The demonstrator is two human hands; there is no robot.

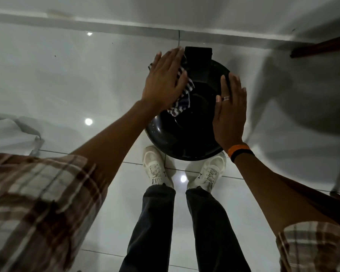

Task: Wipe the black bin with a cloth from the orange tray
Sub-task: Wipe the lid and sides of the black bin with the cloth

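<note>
The black bin (185, 122) stood upright on the tiled floor (67, 79) just ahead of the person's shoes, its long axis vertical, its domed lid facing up and its hinge block toward the wall. The left hand (165, 81) pressed a striped cloth (182, 95) flat against the lid's left side, fingers spread, apparently to wipe; the right hand (231, 112) lay open on the right rim, probably steadying it.

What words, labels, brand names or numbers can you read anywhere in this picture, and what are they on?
None: no readable text shows anywhere.
Black bin: no label or marking visible on its lid.
Striped cloth under the left hand: pattern only, no print.
Right hand: plain ring and wristbands, no lettering.
White shoes: a small dark mark on the tongues, too small and blurred to read.
</note>
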